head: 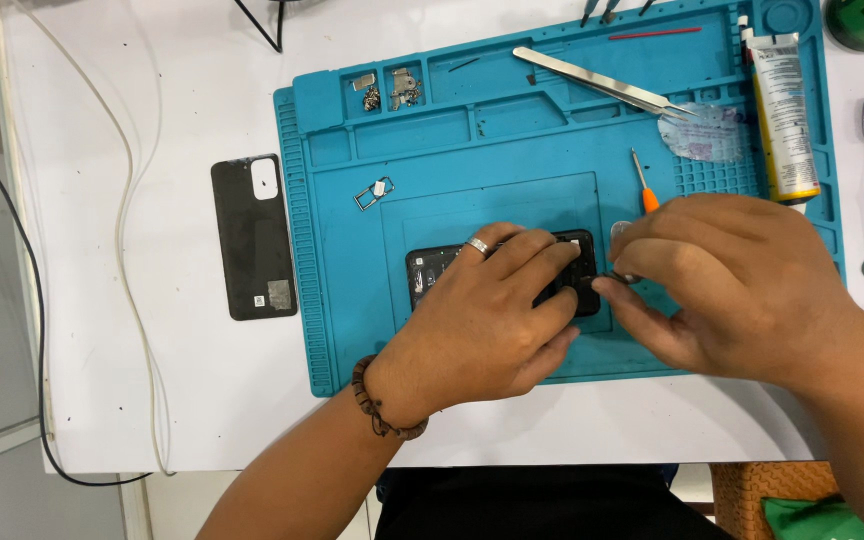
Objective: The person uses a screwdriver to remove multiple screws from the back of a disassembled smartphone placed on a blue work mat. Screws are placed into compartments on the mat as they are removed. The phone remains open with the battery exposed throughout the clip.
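The opened black phone (497,268) lies on the blue work mat (352,330). The left hand (482,320) presses it flat, the right hand (722,285) pinches a small tool at its edge. Disassembly seems underway; the next move needs steady, fine pressure.

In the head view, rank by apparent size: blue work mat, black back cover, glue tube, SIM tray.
1. Blue work mat
2. Black back cover
3. Glue tube, slimmer than the cover
4. SIM tray
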